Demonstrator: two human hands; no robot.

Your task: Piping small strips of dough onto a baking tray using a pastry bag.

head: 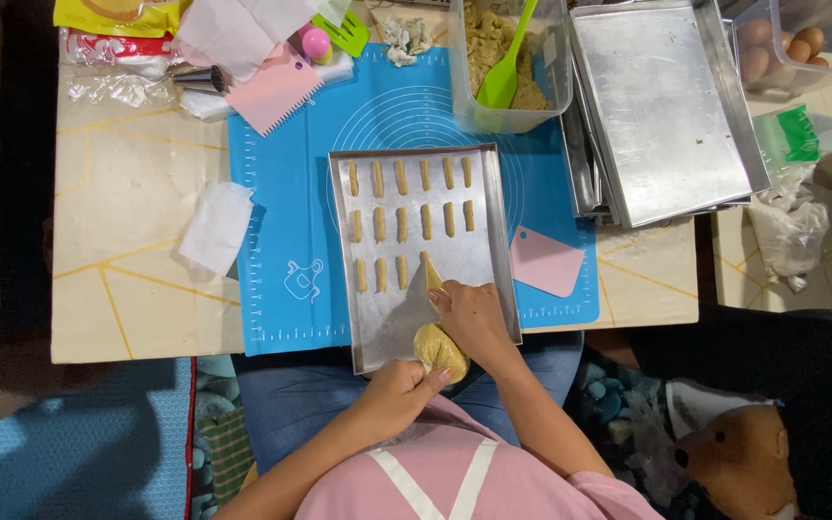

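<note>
Both hands squeeze a dough-filled piping bag (432, 327) — right hand (474, 318) near its tip, left hand (399, 390) clenching its end — above a tray (493, 241) holding dough strips (402, 223).

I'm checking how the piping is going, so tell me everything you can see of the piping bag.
The piping bag is clear plastic, cone-shaped, and packed with tan dough that bulges at its twisted rear end. It lies slanted over the near part of the metal baking tray, tip pointing away at the third row of piped dough sticks. The left hand pinches the bulging end; the right hand steadies the narrow front.
</note>
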